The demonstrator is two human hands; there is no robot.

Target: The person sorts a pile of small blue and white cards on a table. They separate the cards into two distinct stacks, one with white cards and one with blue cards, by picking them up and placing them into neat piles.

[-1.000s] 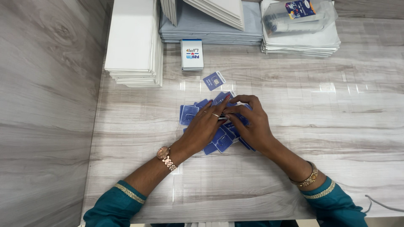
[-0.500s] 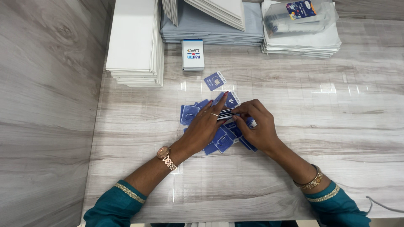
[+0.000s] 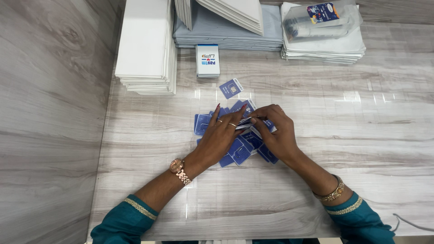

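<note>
A loose heap of small blue cards (image 3: pixel 238 151) lies on the pale wood-grain table (image 3: pixel 316 117). My left hand (image 3: pixel 219 138) rests over the heap and grips a thin stack of the blue cards (image 3: pixel 244 122) edge-on between thumb and fingers. My right hand (image 3: pixel 276 133) meets it from the right, its fingertips pinching the same stack's end. One single blue card (image 3: pixel 230 87) lies apart, just beyond the heap. Both hands hide the heap's middle.
A tall pile of white envelopes (image 3: pixel 147 45) stands at the far left. Grey and white stacks (image 3: pixel 226 27) sit along the back, a small white-and-blue box (image 3: pixel 208 60) in front of them. A clear plastic packet (image 3: pixel 321 18) lies on a white stack at the back right.
My right hand drew back to the right off the heap, then closed in on the stack's end again. My left fingers spread a little. The heap has hardly shifted.
</note>
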